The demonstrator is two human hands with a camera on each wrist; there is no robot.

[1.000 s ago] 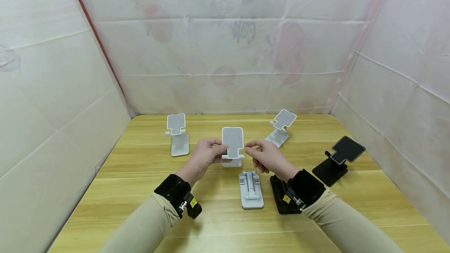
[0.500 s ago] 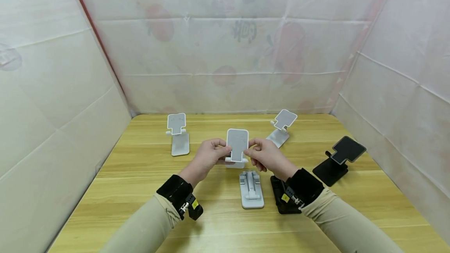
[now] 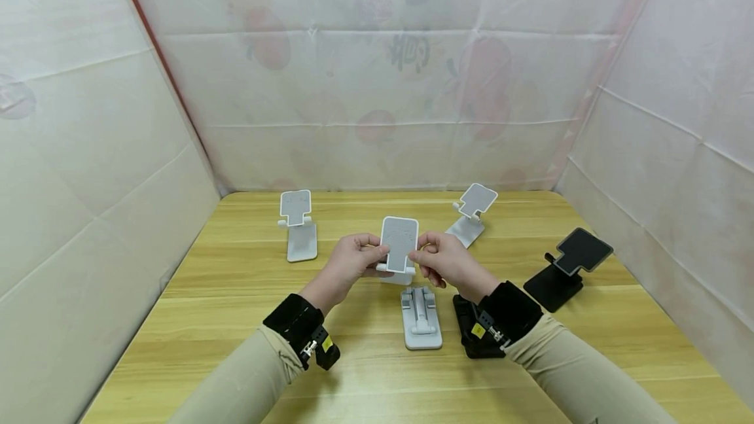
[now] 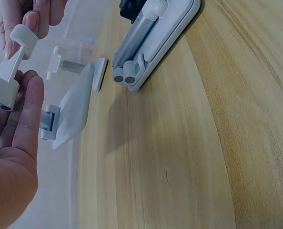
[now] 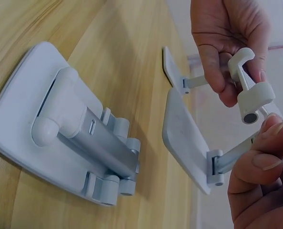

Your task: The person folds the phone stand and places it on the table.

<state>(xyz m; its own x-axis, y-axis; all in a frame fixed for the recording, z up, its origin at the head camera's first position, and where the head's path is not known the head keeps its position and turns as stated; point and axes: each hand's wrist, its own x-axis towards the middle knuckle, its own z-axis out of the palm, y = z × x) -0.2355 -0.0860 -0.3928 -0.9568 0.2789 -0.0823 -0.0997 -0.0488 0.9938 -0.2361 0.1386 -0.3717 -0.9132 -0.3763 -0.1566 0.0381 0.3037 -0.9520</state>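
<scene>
A pale wooden table [image 3: 235, 319] fills the lower half of the head view, closed in on three sides by white sheeting [image 3: 377, 84] with faint red prints showing through. Toward the left of the table's far edge stands a white phone stand [image 3: 298, 233], opened upright. At the centre of the frame the left hand [image 3: 347, 264] and the right hand [image 3: 446, 263] hold a raised white stand [image 3: 398, 244] between them just above the table, each pinching a lower side of its plate with thumb and fingertips; its base is partly hidden behind the fingers. Just below lies a folded white stand [image 3: 421, 318], flat. Right of it a folded black stand [image 3: 466, 326] is mostly covered by the right wrist band. Farther right, an angled white stand [image 3: 472, 213] sits near the back, and an opened black stand [image 3: 567, 267] stands at the right edge.
</scene>
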